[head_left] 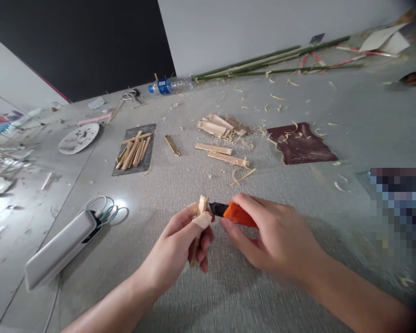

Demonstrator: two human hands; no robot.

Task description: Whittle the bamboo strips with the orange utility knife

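Note:
My left hand [183, 243] is closed round a thin wooden strip [203, 203], held upright with its top end showing above the thumb. A pale tape or bandage wraps that thumb. In my right hand [280, 236] is an orange utility knife [240, 214], its dark blade pointing left. The blade's tip meets or nearly meets the strip near its upper end; exact contact I cannot tell. Beyond my hands lie two flat wooden strips [229, 159], a pile of wider wooden pieces [217, 126] and curled shavings [241, 141].
Small sticks [135, 152] rest on a dark sheet [119, 171] at left, near a short bamboo piece [172, 144]. Brown sandpaper [308, 145] lies right. A power bank [62, 247] with cables sits front left. Behind are a plastic bottle [169, 85], bamboo poles [280, 55] and a stained plate [79, 138].

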